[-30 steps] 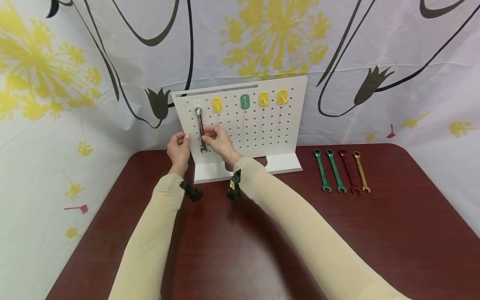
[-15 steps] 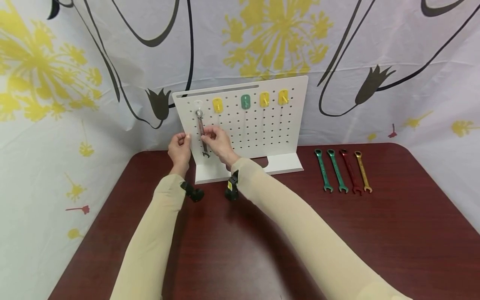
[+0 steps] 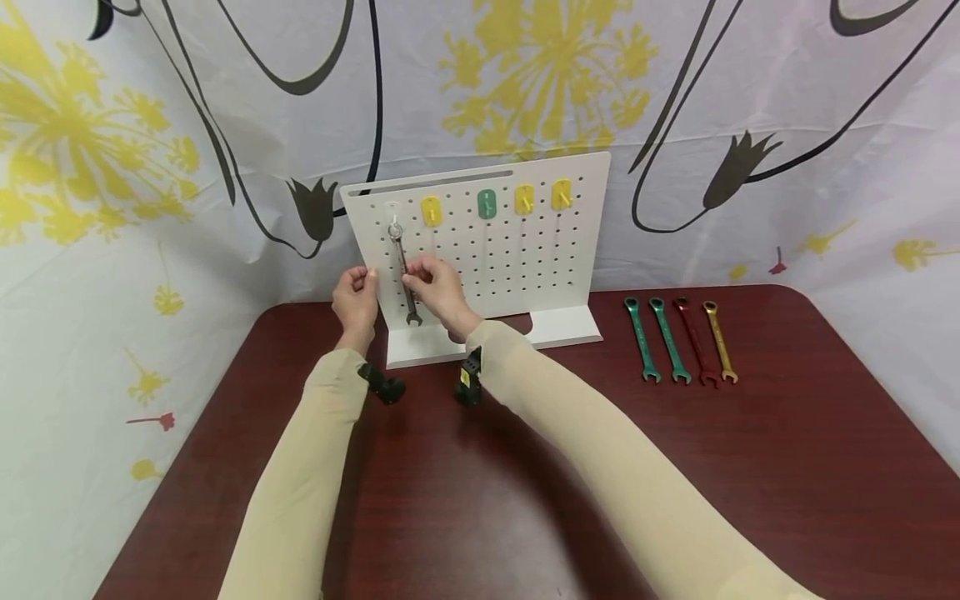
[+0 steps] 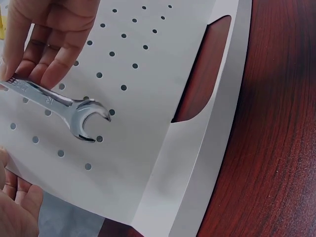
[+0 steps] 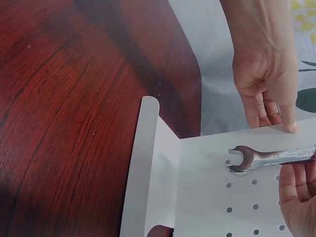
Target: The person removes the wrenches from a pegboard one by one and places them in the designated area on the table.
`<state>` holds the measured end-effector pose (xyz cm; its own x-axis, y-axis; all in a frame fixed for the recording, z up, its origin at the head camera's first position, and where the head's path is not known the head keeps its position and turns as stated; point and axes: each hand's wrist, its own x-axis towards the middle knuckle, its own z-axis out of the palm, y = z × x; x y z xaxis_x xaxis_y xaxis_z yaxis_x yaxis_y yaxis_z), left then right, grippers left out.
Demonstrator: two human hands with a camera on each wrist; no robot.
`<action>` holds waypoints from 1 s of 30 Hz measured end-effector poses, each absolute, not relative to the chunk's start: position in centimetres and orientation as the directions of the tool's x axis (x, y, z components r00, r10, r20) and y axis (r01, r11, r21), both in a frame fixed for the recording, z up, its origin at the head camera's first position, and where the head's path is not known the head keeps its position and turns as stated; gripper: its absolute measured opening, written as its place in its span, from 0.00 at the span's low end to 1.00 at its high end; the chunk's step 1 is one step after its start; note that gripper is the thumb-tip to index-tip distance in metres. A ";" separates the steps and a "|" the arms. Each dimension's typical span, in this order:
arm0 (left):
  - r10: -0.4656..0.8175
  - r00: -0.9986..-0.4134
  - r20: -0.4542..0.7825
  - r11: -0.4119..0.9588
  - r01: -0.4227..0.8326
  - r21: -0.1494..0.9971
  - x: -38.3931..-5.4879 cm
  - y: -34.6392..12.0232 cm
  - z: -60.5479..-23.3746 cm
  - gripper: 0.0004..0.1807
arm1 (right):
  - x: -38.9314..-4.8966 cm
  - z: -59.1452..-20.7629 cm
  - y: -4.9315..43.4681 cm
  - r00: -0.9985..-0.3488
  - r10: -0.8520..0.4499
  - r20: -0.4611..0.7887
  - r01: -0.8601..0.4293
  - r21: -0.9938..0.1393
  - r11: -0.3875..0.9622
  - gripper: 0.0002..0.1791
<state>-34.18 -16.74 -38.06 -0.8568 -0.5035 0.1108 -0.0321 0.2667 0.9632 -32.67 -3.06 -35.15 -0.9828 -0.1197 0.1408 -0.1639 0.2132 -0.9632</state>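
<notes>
My right hand (image 3: 441, 292) pinches a silver combination wrench (image 3: 403, 271) by its shank, in front of the left part of a white pegboard (image 3: 536, 250). The wrench's ring end is up, just below a white hook (image 3: 392, 210); whether it touches the hook I cannot tell. Its open-end jaw points down, clearly seen in the left wrist view beside the right hand's fingers (image 4: 61, 54). My left hand (image 3: 356, 302) holds the board's left edge, thumb on the front face and the other fingers behind it, as the right wrist view shows.
Further right on the board are yellow hooks (image 3: 524, 200) and a green hook (image 3: 487, 204). On the dark red table (image 3: 465, 500), right of the board, lie two green wrenches (image 3: 670, 340), a red wrench (image 3: 695, 340) and a gold wrench (image 3: 720, 340). A patterned cloth (image 3: 247, 150) hangs behind.
The silver wrench has come down a little along the board, its ring end now lower beneath the white hook. Both hands have stayed nearly in place, the left still at the board's edge.
</notes>
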 end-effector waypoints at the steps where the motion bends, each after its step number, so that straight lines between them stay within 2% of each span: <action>1: -0.505 -0.856 0.111 0.267 -0.032 0.963 -34.2 -16.7 -38.0 0.18 | -32.6 -35.1 -3.0 -0.982 -0.126 0.140 -0.164 -0.963 0.213 0.07; 12: -0.514 -0.850 0.117 0.271 -0.032 0.962 -34.1 -16.6 -38.1 0.17 | -31.8 -35.0 -1.9 -0.972 -0.199 0.128 -0.162 -0.973 0.163 0.09; 21: -0.514 -0.850 0.116 0.255 -0.022 0.967 -34.2 -16.8 -38.0 0.17 | -31.1 -34.3 -1.4 -0.966 -0.256 0.038 -0.044 -0.999 0.017 0.07; 30: -0.516 -0.849 0.109 0.247 -0.026 0.969 -34.3 -16.7 -38.2 0.17 | -30.7 -33.1 -1.1 -0.957 -0.286 -0.045 0.055 -0.998 -0.025 0.10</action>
<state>-34.32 -16.69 -38.15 -0.8493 -0.5165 0.1094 -0.0256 0.2473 0.9686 -30.68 -1.06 -33.07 -0.9573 -0.2855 -0.0453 0.0546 -0.0246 -0.9982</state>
